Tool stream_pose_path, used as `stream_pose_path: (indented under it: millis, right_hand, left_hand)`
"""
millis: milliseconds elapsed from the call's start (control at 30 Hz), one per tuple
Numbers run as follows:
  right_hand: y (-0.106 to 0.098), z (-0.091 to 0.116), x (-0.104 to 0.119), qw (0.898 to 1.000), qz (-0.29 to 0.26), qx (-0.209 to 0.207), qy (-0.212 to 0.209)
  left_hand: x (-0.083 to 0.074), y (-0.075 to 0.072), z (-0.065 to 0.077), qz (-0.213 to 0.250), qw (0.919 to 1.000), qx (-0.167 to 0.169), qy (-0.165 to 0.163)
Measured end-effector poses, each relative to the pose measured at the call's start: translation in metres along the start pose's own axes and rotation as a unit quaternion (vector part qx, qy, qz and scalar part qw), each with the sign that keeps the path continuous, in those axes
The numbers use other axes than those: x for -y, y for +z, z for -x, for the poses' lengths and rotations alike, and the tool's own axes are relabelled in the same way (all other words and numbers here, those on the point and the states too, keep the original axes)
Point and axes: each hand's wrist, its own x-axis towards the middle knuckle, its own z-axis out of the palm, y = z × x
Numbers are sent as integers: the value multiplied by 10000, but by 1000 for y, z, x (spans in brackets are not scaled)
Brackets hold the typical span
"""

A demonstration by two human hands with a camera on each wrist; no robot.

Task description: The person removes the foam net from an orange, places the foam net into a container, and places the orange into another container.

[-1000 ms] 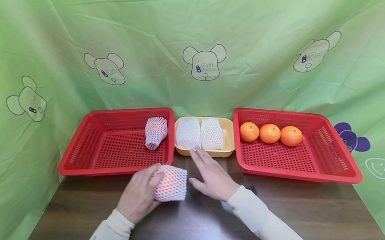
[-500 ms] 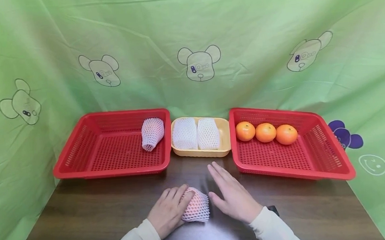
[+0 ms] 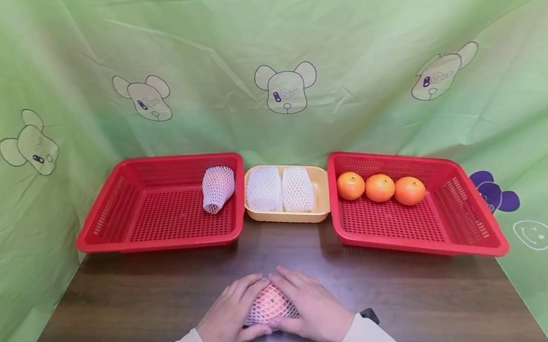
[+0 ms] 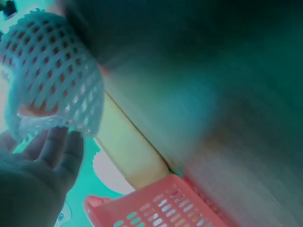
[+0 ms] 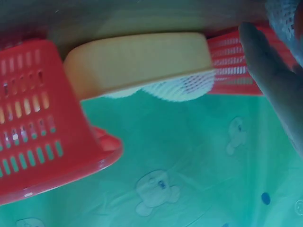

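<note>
An orange in a white foam net (image 3: 271, 304) sits low over the near middle of the table, between both hands in the head view. My left hand (image 3: 229, 314) curls round its left side, thumb along the near edge. From the other side my right hand (image 3: 313, 305) holds it, fingers over the top and thumb at the front. The left wrist view shows the netted orange (image 4: 52, 71) close up, fingers against the net's open end. Right-hand fingers (image 5: 272, 75) stand beside the net at the right wrist view's edge.
Another netted orange (image 3: 219, 187) lies in the left red basket (image 3: 159, 243). White foam nets (image 3: 264, 188) lie in a tan tray (image 3: 322, 194) between the baskets. Three bare oranges (image 3: 380, 188) sit in the right red basket (image 3: 420, 248). A green curtain (image 3: 205, 37) hangs behind.
The left hand brought the netted orange right and toward the body, down to the table. The right hand drew back from near the tray and closed in on the orange's right side.
</note>
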Motion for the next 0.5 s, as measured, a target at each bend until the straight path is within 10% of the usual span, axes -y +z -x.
stream_pose_path:
  millis: [500]
  right_hand:
    - [-7, 13, -17, 9980, -556, 112, 295]
  left_hand:
    - [9, -23, 13, 284, 9884, 1233, -841]
